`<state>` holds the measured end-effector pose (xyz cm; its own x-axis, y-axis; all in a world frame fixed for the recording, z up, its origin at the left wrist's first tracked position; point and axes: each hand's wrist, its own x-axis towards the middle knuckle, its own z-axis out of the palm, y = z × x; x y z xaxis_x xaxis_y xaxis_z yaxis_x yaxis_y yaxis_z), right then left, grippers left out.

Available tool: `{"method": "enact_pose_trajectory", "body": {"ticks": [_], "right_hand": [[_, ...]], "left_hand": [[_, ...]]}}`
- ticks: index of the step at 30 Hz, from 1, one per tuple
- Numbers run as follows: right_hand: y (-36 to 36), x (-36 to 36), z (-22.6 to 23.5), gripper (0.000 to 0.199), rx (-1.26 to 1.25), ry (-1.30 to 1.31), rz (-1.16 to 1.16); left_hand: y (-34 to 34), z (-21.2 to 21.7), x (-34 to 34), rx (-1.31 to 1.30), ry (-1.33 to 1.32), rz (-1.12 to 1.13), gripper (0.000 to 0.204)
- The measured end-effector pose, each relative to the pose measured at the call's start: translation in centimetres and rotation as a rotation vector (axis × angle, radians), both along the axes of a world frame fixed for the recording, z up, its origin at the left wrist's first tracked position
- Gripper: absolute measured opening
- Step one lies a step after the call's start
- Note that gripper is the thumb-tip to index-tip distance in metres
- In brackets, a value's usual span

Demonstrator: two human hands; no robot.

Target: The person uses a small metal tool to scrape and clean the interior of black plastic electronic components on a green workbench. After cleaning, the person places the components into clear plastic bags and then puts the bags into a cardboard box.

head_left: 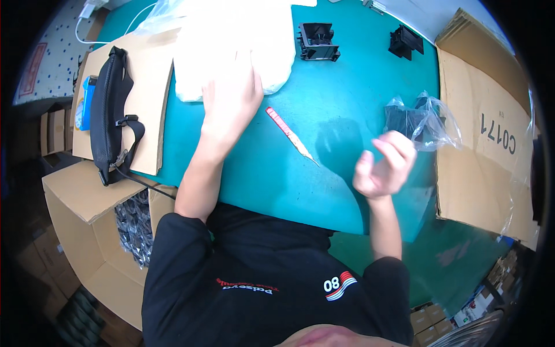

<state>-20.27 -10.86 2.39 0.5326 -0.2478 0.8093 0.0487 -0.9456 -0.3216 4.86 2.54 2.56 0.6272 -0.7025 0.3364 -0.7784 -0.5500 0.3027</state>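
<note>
My left hand (231, 101) lies flat, fingers spread, on a pile of white plastic bags (231, 40) at the far side of the teal table (341, 104). Raised above the table, my right hand (384, 165) is loosely curled and holds nothing. It hovers just left of a clear bag (425, 121) with a black part inside. A red-handled utility knife (289, 134) lies on the table between my hands.
Two black plastic parts (317, 41) (406, 41) stand at the back. Flat cardboard (483, 139) covers the right side. A black waist bag (110, 115) lies on cardboard at left, above an open carton (87, 231) of bagged dark parts.
</note>
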Motion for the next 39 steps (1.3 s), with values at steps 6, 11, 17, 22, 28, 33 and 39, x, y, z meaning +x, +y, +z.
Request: {"method": "enact_pose_trajectory", "body": {"ticks": [6, 11, 17, 22, 28, 33, 39], "right_hand": [[1.5, 2.7, -0.8, 0.063, 0.519, -0.028, 0.062], [0.4, 1.6, -1.8, 0.063, 0.883, 0.31, 0.179], [-0.8, 1.0, -0.7, 0.014, 1.411, 0.12, 0.131], [-1.6, 1.1, -1.7, 0.017, 1.405, 0.027, -0.007], [-1.2, 1.6, -2.5, 0.012, 1.173, 0.094, -0.275], [-1.1, 1.5, -3.3, 0.01, 1.022, 0.179, -0.327], [-1.9, 1.8, -2.4, 0.027, 1.088, 0.174, -0.364]], "left_hand": [[-0.4, 0.8, -2.7, -0.189, 0.533, -0.596, 0.016], [-1.4, 1.8, -5.2, -0.133, 1.324, -0.784, 0.029], [-1.8, 1.6, -3.9, -0.215, 1.436, -0.503, 0.049], [-1.8, -0.3, -4.2, -0.001, 1.517, -0.499, 0.046], [-2.4, -0.8, -6.5, -0.359, 1.632, -0.575, 0.025], [-2.0, -0.6, -7.7, -0.225, 1.439, -0.461, 0.024], [-2.0, 0.6, -5.8, -0.338, 1.481, -0.311, 0.02]]}}
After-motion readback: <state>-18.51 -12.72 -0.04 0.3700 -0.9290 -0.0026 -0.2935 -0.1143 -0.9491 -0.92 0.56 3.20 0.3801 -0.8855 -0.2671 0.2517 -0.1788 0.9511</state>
